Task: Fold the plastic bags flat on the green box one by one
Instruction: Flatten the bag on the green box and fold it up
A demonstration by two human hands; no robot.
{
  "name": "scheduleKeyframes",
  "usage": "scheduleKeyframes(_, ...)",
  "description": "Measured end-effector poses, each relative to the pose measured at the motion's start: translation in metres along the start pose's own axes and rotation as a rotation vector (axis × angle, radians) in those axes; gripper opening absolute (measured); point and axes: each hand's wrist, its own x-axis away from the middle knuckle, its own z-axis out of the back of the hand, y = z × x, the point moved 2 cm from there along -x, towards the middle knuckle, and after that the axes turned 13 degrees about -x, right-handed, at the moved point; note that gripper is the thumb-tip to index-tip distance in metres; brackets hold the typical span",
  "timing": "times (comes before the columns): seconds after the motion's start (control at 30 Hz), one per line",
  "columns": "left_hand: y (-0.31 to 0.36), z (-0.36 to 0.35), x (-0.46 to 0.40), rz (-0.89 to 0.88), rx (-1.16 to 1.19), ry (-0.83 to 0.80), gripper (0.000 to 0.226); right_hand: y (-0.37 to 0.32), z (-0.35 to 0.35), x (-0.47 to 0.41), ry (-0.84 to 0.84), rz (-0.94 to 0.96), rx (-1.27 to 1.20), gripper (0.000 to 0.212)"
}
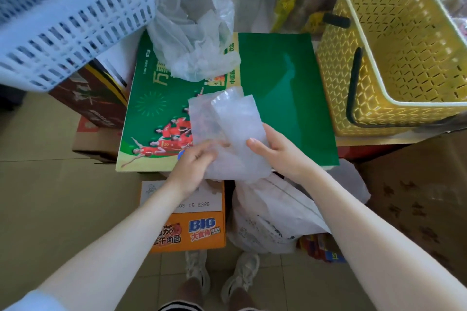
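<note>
The bag (227,131) in hand is a clear, crinkled one, held over the near edge of the green box (285,98), partly doubled so that two flaps stand up side by side and its lower end hangs off the box front. The left hand (194,166) grips its lower left part, fingers curled into the plastic; the right hand (275,151) holds the right edge with the thumb lying across the top face and the other fingers hidden behind the sheet. I judge the step to be mid-fold on this one bag: it is lengthwise gathered but not yet pressed flat on the box top. The next move likely calls for laying it down on the bare green area, smoothing the air out and bringing one flap squarely over the other, since thin film of this kind tends to spring open and slide. Farther back on the box lies a loose heap of crumpled bags (194,38), probably waiting their turn. A yellow basket (394,58) stands just right of the box, a white basket (68,15) tilts over its left corner, and an orange carton (192,232) sits below the box front beside a white sack (273,214).
</note>
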Motion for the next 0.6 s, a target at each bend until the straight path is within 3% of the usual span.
scheduleKeyframes(0.1,-0.003,0.012,-0.001,-0.073,-0.271,0.119,0.023,0.004,-0.007,-0.019,0.214,-0.057,0.004,0.023)
scheduleKeyframes(0.2,-0.008,0.022,-0.002,-0.138,-0.488,0.217,0.024,0.006,-0.011,-0.034,0.341,-0.133,-0.052,0.025)
scheduleKeyframes(0.33,-0.014,0.028,-0.014,-0.218,-0.773,0.255,0.022,0.006,-0.011,-0.052,0.46,-0.208,0.218,0.039)
scheduleKeyframes(0.5,-0.005,0.028,-0.027,-0.208,-0.895,0.288,0.016,0.003,-0.016,-0.065,0.614,-0.312,0.359,0.034)
scheduleKeyframes(0.6,-0.001,0.017,-0.025,-0.288,-0.971,0.323,0.034,0.001,-0.02,-0.065,0.684,-0.323,0.354,0.032)
